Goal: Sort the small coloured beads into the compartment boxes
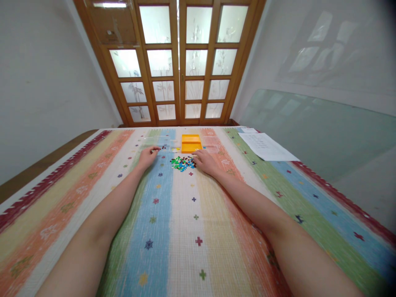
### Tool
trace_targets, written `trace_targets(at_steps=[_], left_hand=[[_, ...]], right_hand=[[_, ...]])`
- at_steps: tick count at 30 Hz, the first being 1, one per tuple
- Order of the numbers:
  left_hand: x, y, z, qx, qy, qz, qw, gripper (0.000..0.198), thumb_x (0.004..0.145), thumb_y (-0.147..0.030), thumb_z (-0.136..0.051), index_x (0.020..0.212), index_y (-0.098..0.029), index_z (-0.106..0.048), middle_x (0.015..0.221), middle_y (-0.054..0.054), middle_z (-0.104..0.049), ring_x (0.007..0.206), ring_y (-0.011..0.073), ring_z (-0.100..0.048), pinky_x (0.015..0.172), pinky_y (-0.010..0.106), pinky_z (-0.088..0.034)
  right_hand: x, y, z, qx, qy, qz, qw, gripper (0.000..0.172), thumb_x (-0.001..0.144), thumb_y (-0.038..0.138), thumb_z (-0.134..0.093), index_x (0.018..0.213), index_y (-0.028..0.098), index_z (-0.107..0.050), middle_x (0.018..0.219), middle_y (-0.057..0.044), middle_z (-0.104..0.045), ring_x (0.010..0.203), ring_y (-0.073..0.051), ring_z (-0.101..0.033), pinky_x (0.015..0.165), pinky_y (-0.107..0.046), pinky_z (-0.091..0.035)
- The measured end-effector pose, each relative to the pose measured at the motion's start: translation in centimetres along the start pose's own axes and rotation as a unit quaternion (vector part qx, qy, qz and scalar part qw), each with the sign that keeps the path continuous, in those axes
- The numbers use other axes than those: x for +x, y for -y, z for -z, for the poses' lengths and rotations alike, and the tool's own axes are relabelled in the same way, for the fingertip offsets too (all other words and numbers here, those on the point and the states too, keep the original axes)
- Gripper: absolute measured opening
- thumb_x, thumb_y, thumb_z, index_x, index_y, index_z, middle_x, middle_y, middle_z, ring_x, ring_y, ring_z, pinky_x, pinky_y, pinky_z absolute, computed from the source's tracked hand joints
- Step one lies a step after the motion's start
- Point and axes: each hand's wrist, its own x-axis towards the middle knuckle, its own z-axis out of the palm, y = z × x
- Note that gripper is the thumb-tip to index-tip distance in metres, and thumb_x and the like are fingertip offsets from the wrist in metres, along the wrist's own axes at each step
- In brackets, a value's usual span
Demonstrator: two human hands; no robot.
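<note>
A pile of tiny green, blue and dark red pieces (182,163) lies on the striped tablecloth between my hands. My right hand (204,161) rests at the pile's right edge, fingers bent and a little apart, touching or just above the pieces. To the left, my left hand (148,156) has its thumb and fingers drawn together beside a few dark red pieces (163,147). Whatever is between those fingertips is too small to make out. Behind the pile stands an orange-yellow open box (191,147) with two sections. Some yellow pieces (176,149) lie left of it.
Clear plastic sheets or shallow trays flank the box, one on the left (154,141) and one on the right (213,142). A small blue piece (204,147) lies beside the box. Printed paper (266,146) lies at the right. Beyond the tablecloth (185,231) are wooden glass doors (179,82).
</note>
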Motion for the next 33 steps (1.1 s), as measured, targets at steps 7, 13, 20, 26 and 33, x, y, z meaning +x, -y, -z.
trace_targets(at_steps=[7,13,20,26,33], left_hand=[[-1.9,-3.7,-1.9,0.169,0.186,-0.165,0.954,0.02,0.09,-0.028,-0.063,0.101,-0.022,-0.079,0.101,0.007,-0.073,0.093,0.0225,-0.066,0.087,0.034,-0.05],[-2.2,-4.0,-2.2,0.202,0.181,-0.182,0.945,0.015,0.089,-0.023,-0.062,0.091,-0.02,-0.076,0.096,0.008,-0.072,0.092,0.0234,-0.066,0.085,0.034,-0.049],[-2.1,-3.7,-2.6,0.179,0.183,-0.167,0.952,0.013,0.085,-0.023,-0.064,0.093,-0.02,-0.074,0.092,0.006,-0.07,0.084,0.0223,-0.064,0.078,0.033,-0.048],[-2.2,-3.5,-2.8,0.144,0.181,-0.167,0.958,0.01,0.086,-0.025,-0.064,0.087,-0.021,-0.072,0.088,0.005,-0.07,0.081,0.0212,-0.063,0.078,0.033,-0.048],[-1.3,-2.1,-3.0,0.039,0.082,-0.071,0.993,0.008,0.082,-0.023,-0.061,0.087,-0.021,-0.066,0.082,0.002,-0.068,0.072,0.0176,-0.06,0.072,0.03,-0.047]], right_hand=[[0.0,0.0,0.0,0.003,0.005,-0.005,1.0,0.025,0.104,0.021,-0.057,0.124,0.019,-0.072,0.122,-0.01,-0.071,0.12,-0.024,-0.061,0.106,-0.039,-0.047],[0.0,0.0,0.0,-0.002,0.005,-0.004,1.0,0.026,0.105,0.022,-0.056,0.125,0.019,-0.072,0.123,-0.011,-0.071,0.121,-0.025,-0.06,0.106,-0.039,-0.047],[-0.1,0.1,0.1,-0.003,0.008,0.012,1.0,0.026,0.106,0.023,-0.055,0.124,0.019,-0.072,0.122,-0.011,-0.07,0.119,-0.025,-0.06,0.105,-0.04,-0.047],[0.1,2.2,-0.2,-0.007,0.035,0.094,0.995,0.026,0.106,0.027,-0.057,0.126,0.02,-0.073,0.123,-0.012,-0.071,0.119,-0.027,-0.061,0.105,-0.043,-0.048],[-0.1,6.7,-1.4,-0.004,0.14,0.229,0.963,0.039,0.107,0.037,-0.056,0.144,0.026,-0.063,0.149,-0.01,-0.061,0.143,-0.027,-0.048,0.121,-0.052,-0.036]])
